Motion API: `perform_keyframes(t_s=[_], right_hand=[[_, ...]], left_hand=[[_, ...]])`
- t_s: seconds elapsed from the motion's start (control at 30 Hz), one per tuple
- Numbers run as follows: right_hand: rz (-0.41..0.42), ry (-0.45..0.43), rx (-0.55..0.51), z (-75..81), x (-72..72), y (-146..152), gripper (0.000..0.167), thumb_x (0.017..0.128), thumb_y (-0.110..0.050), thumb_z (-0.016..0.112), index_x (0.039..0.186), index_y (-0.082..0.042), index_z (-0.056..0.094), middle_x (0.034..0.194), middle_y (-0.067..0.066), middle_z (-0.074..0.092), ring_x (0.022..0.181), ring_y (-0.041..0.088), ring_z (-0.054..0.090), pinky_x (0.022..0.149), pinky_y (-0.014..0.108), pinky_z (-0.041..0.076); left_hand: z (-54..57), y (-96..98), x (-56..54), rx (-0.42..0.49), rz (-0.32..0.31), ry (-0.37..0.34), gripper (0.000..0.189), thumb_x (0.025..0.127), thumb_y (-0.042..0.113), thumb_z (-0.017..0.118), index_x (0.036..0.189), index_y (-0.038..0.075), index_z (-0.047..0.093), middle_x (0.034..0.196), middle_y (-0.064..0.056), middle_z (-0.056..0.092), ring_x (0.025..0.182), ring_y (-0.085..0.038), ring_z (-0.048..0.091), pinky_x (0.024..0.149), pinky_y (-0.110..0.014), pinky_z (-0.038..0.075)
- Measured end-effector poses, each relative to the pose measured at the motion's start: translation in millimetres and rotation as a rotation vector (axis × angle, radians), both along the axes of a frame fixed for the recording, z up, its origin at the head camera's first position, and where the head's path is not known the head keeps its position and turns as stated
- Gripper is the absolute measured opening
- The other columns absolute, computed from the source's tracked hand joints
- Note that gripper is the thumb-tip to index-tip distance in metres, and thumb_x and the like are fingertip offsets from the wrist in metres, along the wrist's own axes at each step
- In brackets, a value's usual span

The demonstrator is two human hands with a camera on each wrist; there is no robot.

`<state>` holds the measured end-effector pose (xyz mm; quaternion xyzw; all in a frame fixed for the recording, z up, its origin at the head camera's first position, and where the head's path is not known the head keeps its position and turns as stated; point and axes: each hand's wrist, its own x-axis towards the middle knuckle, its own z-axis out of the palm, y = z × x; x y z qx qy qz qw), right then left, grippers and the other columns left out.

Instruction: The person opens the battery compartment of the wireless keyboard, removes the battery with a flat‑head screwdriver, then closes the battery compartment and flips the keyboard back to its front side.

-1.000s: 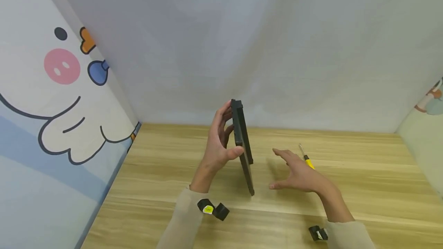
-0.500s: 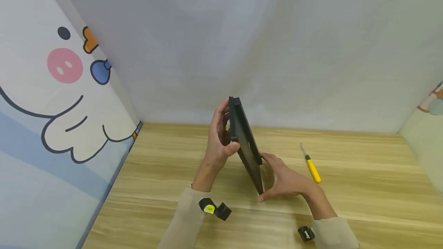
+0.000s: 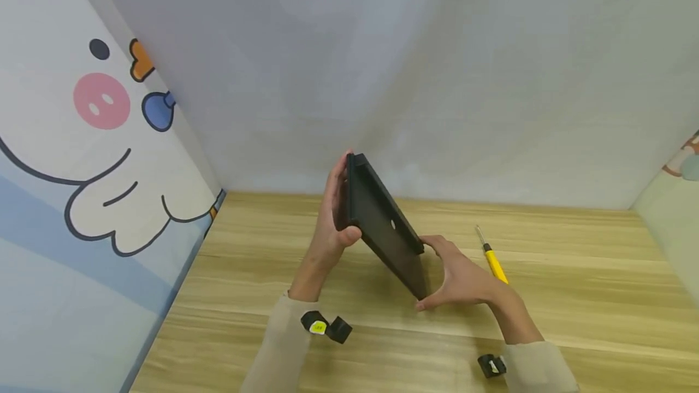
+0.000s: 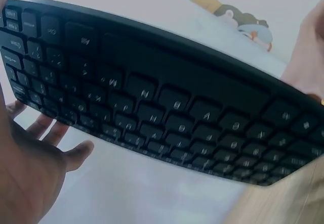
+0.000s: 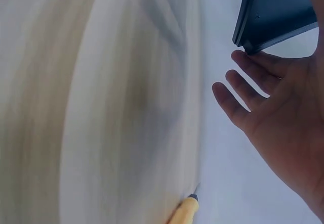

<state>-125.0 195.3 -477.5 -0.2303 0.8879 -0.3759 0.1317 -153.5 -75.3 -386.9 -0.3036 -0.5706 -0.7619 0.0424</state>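
Note:
A black keyboard (image 3: pixel 382 236) is held tilted above the table, its underside toward the head camera. Rows of keys on the keyboard (image 4: pixel 167 102) face the left wrist camera. My left hand (image 3: pixel 323 229) grips its left end, the thumb on the near edge and the fingers on the far side. At the lower right end, my right hand (image 3: pixel 464 276) holds it between thumb and fingertips. The right wrist view catches only a dark corner of the keyboard (image 5: pixel 278 16), with the index fingertip against it and the other fingers spread.
A screwdriver (image 3: pixel 496 265) with a yellow handle lies on the wooden table (image 3: pixel 573 272), to the right behind my right hand. A pale wall (image 3: pixel 437 77) rises at the table's far edge. A cartoon-printed panel (image 3: pixel 54 138) stands at the left.
My right hand has come in from the right and taken hold of the keyboard's lower end. The keyboard has turned, showing more of its underside, and my left hand has shifted slightly left.

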Motion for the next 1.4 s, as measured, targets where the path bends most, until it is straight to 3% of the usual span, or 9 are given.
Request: perform_keyframes(t_s=[0.13,0.3,0.5,0.63,0.83,1.03,1.17,1.4], right_hand=[[-0.017,0.021,0.005,2.2,-2.5,8,0.128,0.058,-0.061,0.095,0.157,-0.013,0.031,0.158,0.008,0.038,0.14,0.038,0.046,0.112,0.059,0.046],[-0.047,0.046,0.021,4.1,-4.2,18,0.128,0.057,-0.056,0.097,0.158,-0.015,0.031,0.157,0.006,0.039,0.137,0.038,0.048,0.11,0.057,0.048],[-0.062,0.027,0.017,9.7,-6.2,29,0.128,0.056,-0.052,0.099,0.159,-0.021,0.029,0.156,0.004,0.038,0.14,0.04,0.045,0.11,0.06,0.046],[-0.068,0.024,0.029,13.9,-7.4,34,0.129,0.056,-0.048,0.099,0.16,-0.019,0.029,0.157,0.006,0.038,0.143,0.042,0.041,0.11,0.067,0.043],[-0.066,0.045,0.061,13.6,-9.1,39,0.129,0.058,-0.05,0.099,0.16,-0.013,0.029,0.161,0.013,0.035,0.154,0.05,0.02,0.114,0.078,0.03],[-0.07,0.074,0.089,13.5,-10.3,43,0.13,0.058,-0.059,0.095,0.159,-0.013,0.029,0.159,0.014,0.036,0.147,0.042,0.03,0.109,0.073,0.038],[-0.074,0.083,0.101,11.6,-11.8,44,0.13,0.058,-0.06,0.095,0.159,-0.012,0.028,0.159,0.014,0.035,0.146,0.041,0.029,0.109,0.072,0.038],[-0.078,0.122,0.148,10.1,-14.3,44,0.131,0.056,-0.055,0.097,0.158,-0.007,0.03,0.158,0.016,0.037,0.143,0.042,0.031,0.109,0.07,0.038]], left_hand=[[-0.8,-10.9,-0.6,-0.026,-0.027,-0.02,0.132,0.067,0.081,0.077,0.165,0.02,0.013,0.162,-0.001,0.032,0.137,-0.015,0.041,0.104,-0.025,0.048],[-1.0,-30.4,-3.4,-0.148,-0.029,0.02,0.129,0.07,0.076,0.078,0.165,0.015,0.015,0.165,-0.008,0.026,0.147,-0.017,0.035,0.115,-0.027,0.042],[-5.4,-57.3,-8.7,-0.276,-0.015,0.07,0.126,0.071,0.069,0.082,0.163,0.01,0.021,0.162,-0.008,0.025,0.15,-0.02,0.029,0.124,-0.041,0.03],[-11.4,-71.1,-10.0,-0.333,-0.015,0.047,0.124,0.07,0.067,0.084,0.163,0.012,0.023,0.163,-0.007,0.026,0.15,-0.019,0.03,0.127,-0.044,0.028],[-20.0,-87.5,-11.0,-0.424,-0.032,0.019,0.124,0.069,0.063,0.088,0.163,0.012,0.024,0.164,-0.004,0.028,0.15,-0.019,0.029,0.129,-0.051,0.024],[-26.9,-102.3,-11.5,-0.511,-0.057,-0.017,0.117,0.071,0.039,0.095,0.163,0.016,0.026,0.163,-0.004,0.03,0.149,-0.015,0.03,0.128,-0.06,0.02],[-32.2,-109.7,-11.9,-0.595,-0.042,-0.039,0.117,0.069,0.024,0.096,0.163,0.02,0.026,0.162,-0.005,0.031,0.15,-0.021,0.029,0.128,-0.061,0.02],[-43.4,-119.3,-10.4,-0.795,-0.022,-0.108,0.121,0.071,0.021,0.095,0.164,0.028,0.018,0.166,-0.008,0.022,0.157,-0.035,0.021,0.128,-0.064,0.019]])
